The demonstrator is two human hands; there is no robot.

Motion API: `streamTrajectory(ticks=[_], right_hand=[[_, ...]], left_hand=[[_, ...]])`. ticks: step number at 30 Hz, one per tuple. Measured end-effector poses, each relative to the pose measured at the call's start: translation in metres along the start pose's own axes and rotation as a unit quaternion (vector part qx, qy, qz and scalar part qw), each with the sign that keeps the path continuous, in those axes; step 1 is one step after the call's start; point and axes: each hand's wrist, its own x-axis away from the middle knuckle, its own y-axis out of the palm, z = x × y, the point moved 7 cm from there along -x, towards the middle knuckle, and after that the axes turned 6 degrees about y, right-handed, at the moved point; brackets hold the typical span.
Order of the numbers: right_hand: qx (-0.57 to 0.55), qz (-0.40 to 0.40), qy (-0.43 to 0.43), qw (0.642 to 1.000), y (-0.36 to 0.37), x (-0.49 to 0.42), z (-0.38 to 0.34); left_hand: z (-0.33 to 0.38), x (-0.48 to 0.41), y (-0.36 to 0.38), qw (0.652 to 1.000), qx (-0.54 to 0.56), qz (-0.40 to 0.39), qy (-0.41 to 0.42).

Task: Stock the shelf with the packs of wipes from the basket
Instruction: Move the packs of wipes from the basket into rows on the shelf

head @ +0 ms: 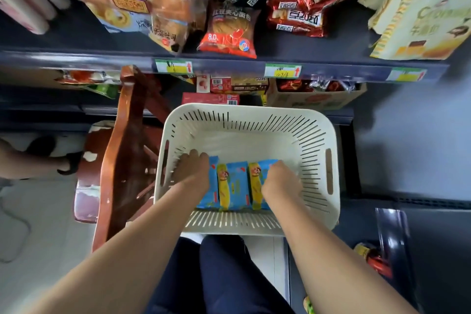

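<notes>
three packs of wipes (237,186): left hand (193,173) and right hand (280,181) grip the outer two.

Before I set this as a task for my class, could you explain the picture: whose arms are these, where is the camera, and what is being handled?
There is no machine here: a person works with two bare hands. The one picture comes from a wide-angle camera worn on their head, looking down, so the arms reach in from the bottom. A white slotted basket holds three blue-and-yellow packs of wipes lying side by side. The left hand is on the left pack and the right hand is on the right pack; whether the fingers grip yet is unclear. Beyond stands a dark shelf with snack bags.
</notes>
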Motion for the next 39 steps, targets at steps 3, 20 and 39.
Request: streamTrajectory(ticks=[3, 20, 39], right_hand=[[-0.064, 0.010, 0.002, 0.998, 0.004, -0.008, 0.004], [-0.238, -0.092, -0.089, 0.963, -0.016, 0.019, 0.016], [-0.625, 0.286, -0.131, 0.714, -0.217, 0.293, 0.119]], left_hand=[[0.002, -0.007, -0.004, 1.000, -0.002, -0.003, 0.005], [0.002, 0.024, -0.081, 0.986, 0.010, -0.060, 0.155], [0.012, 0.201, -0.229, 0.760, 0.557, 0.057, 0.331]])
